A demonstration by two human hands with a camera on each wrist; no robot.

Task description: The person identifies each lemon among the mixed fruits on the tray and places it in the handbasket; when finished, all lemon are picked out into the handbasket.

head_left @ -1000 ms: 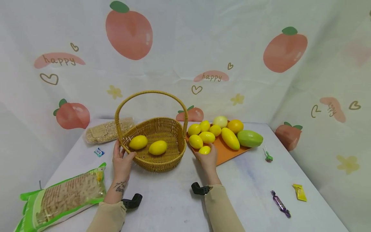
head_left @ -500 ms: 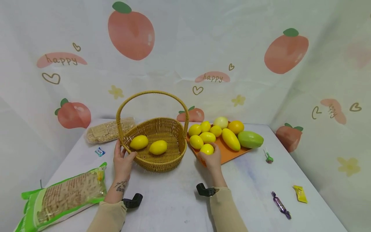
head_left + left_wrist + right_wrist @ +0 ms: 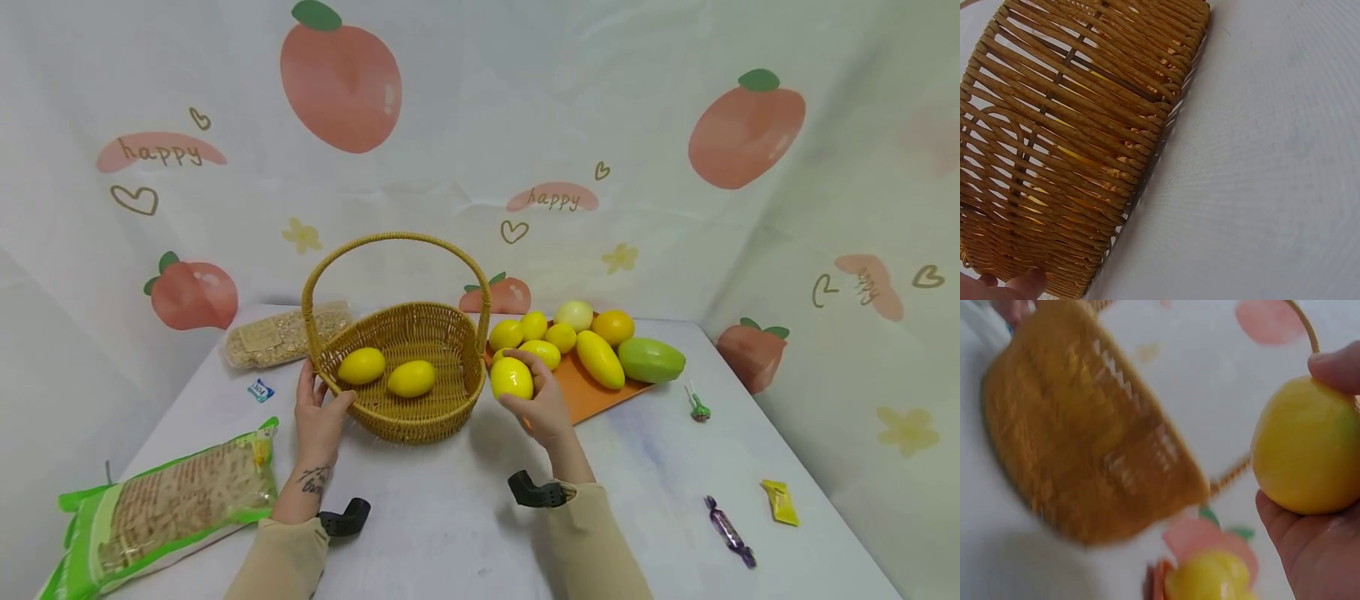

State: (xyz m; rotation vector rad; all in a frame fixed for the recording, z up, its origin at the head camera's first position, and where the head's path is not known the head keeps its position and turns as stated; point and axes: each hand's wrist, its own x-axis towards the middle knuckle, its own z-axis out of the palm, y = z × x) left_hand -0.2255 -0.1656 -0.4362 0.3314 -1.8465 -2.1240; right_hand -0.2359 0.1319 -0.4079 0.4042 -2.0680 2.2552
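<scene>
A wicker basket (image 3: 420, 429) with a tall hoop handle stands on the table, with two lemons (image 3: 412, 379) lying inside. My left hand (image 3: 318, 421) grips its left side, thumb over the rim; in the left wrist view fingertips (image 3: 1029, 282) press against the weave. Between thumb and fingers, my right hand (image 3: 546, 408) holds another lemon (image 3: 512, 379) just right of the basket, raised over the near corner of an orange tray (image 3: 592, 405). The right wrist view shows this lemon (image 3: 1307, 447) up close, the basket blurred beyond it.
Several yellow fruits, a green papaya (image 3: 651, 360) and an orange (image 3: 613, 327) lie on the tray. A green-edged bag (image 3: 187, 504) and an oat bag (image 3: 266, 339) are at left. At right are a lollipop (image 3: 699, 408), a purple candy (image 3: 729, 531) and a yellow candy (image 3: 780, 502).
My right hand has picked the lemon up from the tray's near corner and moved it up and left toward the basket. My left hand stays on the basket.
</scene>
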